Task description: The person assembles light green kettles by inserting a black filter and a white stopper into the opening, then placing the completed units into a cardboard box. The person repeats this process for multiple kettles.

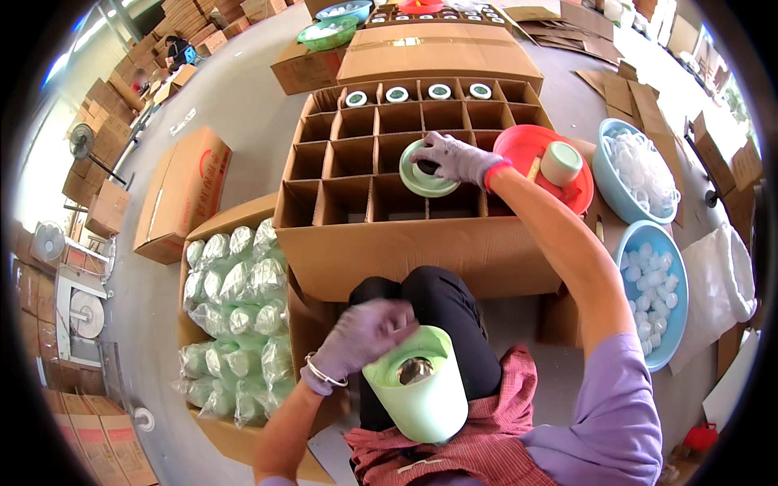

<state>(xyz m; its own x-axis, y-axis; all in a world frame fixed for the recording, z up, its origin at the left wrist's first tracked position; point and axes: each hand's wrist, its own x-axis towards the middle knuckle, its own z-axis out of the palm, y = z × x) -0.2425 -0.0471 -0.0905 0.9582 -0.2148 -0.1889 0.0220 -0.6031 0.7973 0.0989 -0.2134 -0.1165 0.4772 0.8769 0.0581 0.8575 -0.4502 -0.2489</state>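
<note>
With left hand [361, 334], blurred, by pale-green plastic cylinder [423, 401] on lap [466, 324] — well apart from right hand [462, 159] at round pale-green plastic piece [428, 188], twelve o'clock from cylinder — cannot tell if clamped.

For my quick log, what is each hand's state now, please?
Left hand: blurred at green container; grip cannot be told.
Right hand: curled over pale green disc; grip unclear.
</note>
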